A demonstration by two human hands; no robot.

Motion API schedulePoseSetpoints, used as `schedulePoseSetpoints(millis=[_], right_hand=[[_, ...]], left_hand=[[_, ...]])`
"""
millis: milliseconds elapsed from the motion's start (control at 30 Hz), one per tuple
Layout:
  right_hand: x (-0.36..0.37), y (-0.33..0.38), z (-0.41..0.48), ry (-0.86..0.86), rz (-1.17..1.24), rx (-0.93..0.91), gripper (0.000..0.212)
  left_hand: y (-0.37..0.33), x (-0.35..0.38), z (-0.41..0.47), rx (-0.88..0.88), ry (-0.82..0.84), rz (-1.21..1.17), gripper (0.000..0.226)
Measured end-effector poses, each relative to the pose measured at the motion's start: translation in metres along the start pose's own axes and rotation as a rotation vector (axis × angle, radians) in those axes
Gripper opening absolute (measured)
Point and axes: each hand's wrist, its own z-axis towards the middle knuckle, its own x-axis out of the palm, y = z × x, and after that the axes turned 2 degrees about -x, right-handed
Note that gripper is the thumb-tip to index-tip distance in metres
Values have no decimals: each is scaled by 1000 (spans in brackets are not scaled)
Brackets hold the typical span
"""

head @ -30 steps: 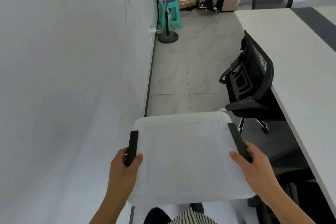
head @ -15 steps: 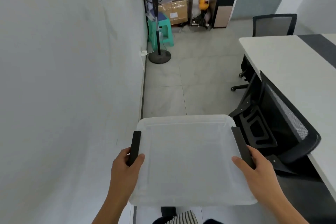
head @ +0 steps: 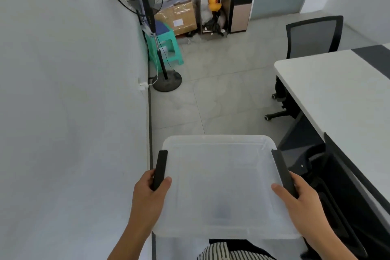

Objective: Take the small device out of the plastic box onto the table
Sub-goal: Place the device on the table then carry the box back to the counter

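Observation:
I carry a translucent white plastic box (head: 221, 175) with its lid on, held level in front of my waist. My left hand (head: 148, 196) grips the black latch handle on its left side, my right hand (head: 299, 202) grips the black latch on its right side. A faint dark blur (head: 221, 212) shows through the lid near the front; I cannot tell what it is. The white table (head: 337, 99) stands to my right, its near corner ahead of the box.
A white wall runs along my left. A black mesh chair (head: 337, 186) is tucked under the table right beside the box, another chair (head: 312, 36) stands at the table's far end. A standing fan (head: 145, 12), green stool (head: 164, 46), cardboard box and shelves fill the far corner.
I have walked forward with the box: the fan and shelves are nearer, and the near chair has slid past to my right. Both hands keep the same grip.

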Motion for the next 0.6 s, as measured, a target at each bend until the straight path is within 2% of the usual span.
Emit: schedulePoseSetpoints(millis=[100, 333, 433, 600], right_hand=[[14, 48, 81, 37, -23, -26, 46], [48, 155, 236, 139, -68, -132, 40], [68, 183, 298, 142, -66, -113, 33], [110, 227, 404, 96, -90, -67, 36]], left_hand=[[-49, 12, 62, 4, -36, -11, 27], [-122, 34, 200, -14, -133, -42, 31], [-144, 51, 267, -28, -128, -44, 31], [-194, 73, 394, -35, -92, -51, 30]])
